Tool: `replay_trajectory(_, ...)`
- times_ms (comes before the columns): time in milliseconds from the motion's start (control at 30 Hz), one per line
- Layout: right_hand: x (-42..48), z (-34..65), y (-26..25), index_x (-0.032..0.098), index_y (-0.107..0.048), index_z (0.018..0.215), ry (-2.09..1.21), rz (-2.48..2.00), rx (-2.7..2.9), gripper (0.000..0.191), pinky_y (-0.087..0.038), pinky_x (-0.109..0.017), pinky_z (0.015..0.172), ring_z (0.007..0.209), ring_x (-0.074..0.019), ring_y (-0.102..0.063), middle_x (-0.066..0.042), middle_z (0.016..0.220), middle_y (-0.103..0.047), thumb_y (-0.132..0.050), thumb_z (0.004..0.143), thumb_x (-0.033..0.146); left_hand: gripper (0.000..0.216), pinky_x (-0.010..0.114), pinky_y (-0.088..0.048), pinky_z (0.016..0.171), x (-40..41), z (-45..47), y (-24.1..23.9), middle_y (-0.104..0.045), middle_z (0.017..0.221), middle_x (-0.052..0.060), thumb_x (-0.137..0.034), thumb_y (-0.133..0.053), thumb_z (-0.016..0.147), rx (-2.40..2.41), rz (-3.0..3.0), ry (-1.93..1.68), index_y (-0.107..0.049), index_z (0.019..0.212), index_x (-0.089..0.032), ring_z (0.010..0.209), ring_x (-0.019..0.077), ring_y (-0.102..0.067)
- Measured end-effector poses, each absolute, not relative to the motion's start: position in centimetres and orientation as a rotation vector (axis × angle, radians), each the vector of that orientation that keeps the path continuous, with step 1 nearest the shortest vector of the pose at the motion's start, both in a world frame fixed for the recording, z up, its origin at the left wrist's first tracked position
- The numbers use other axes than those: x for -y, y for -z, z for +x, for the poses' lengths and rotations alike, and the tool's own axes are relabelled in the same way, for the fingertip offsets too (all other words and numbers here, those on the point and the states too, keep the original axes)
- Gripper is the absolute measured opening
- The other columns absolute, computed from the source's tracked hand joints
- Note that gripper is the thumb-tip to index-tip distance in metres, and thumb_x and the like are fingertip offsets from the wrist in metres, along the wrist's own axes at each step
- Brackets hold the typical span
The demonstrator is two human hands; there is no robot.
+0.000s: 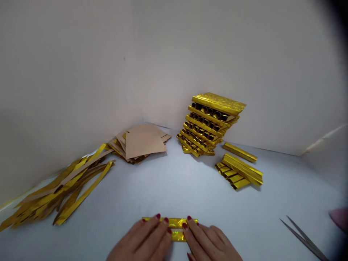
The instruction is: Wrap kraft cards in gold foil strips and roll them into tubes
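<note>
A piece of folded gold foil paper (178, 222) lies at the front of the table, with a narrow gap between its upper and lower bands. My left hand (144, 237) covers its left part, fingertips pinching it down along the fold. From the other side, my right hand (209, 239) presses its right part, fingers close together on the foil. Both thumbs are mostly hidden. Beyond the hands lies a small group of folded gold paper tubes (239, 172), with one single tube (239, 152) behind it.
Crisscrossed gold paper tubes form a tall stack (209, 123) against the back wall. Left of it lies a pile of paper squares (145, 141), brown side up. Long gold strips (62, 188) spread at far left. Open scissors (304, 239) rest at the right front.
</note>
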State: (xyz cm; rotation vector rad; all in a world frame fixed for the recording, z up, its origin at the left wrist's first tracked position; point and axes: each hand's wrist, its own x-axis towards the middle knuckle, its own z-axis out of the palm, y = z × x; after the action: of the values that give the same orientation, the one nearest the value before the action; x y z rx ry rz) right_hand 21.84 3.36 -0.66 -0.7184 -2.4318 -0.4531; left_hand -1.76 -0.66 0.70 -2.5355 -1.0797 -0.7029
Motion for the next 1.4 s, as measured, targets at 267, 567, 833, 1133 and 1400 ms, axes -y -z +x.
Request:
replay_trajectory(267,-3.0,21.9,0.3,0.014,-0.066,0.094,0.316,-0.753,2.371,0.037,-0.048,-0.03,0.063,0.071,-0.0168,-0.066,-0.007,0.091,-0.074,-0.03,0.099,0.016,0.032,0.023,-0.055,0.081,0.0,-0.6,-1.1,-0.069,0.112,0.004,-0.026,-0.035,0.102,0.967,-2.627,0.455,-0.06,0.116,-0.013,0.1,0.0187,-0.066)
replay_trajectory(567,-3.4,23.2,-1.1,0.018,-0.057,0.092,-0.461,-1.033,2.236,0.015,-0.054,-0.03,0.07,0.081,-0.0193,-0.059,-0.007,0.089,-0.06,-0.055,0.08,0.009,0.029,0.024,-0.06,0.066,-1.5,0.4,-3.2,-0.072,0.091,0.002,-0.021,-0.035,0.098,1.356,-2.851,0.769,-0.063,0.092,-0.02,0.078,0.016,-0.07)
replay_trajectory(833,-3.5,24.1,-1.0,0.023,-0.059,0.084,-0.646,-1.062,2.335,0.021,-0.051,-0.031,0.077,0.09,-0.0196,-0.057,-0.005,0.098,-0.057,-0.056,0.077,0.004,0.037,0.027,-0.061,0.064,-1.4,0.0,-2.0,-0.073,0.091,0.003,-0.025,-0.03,0.101,1.281,-2.75,0.818,-0.061,0.081,-0.02,0.081,0.0182,-0.071)
replay_trajectory(1133,-3.5,24.2,-0.8,0.021,-0.056,0.081,-0.611,-1.122,2.316,0.017,-0.049,-0.032,0.075,0.086,-0.0184,-0.057,-0.004,0.093,-0.058,-0.054,0.081,0.005,0.042,0.019,-0.059,0.059,-1.5,-0.2,-1.9,-0.072,0.091,0.004,-0.029,-0.023,0.103,1.341,-2.75,0.833,-0.06,0.085,-0.02,0.071,0.0132,-0.072)
replay_trajectory(1400,-3.6,23.8,-0.8,0.023,-0.056,0.08,-0.584,-1.079,2.217,0.018,-0.049,-0.032,0.072,0.083,-0.019,-0.058,-0.003,0.093,-0.06,-0.054,0.077,0.005,0.041,0.021,-0.06,0.059,-1.4,0.0,-1.7,-0.072,0.093,0.005,-0.028,-0.021,0.103,1.363,-2.74,0.767,-0.059,0.091,-0.02,0.074,0.0142,-0.072)
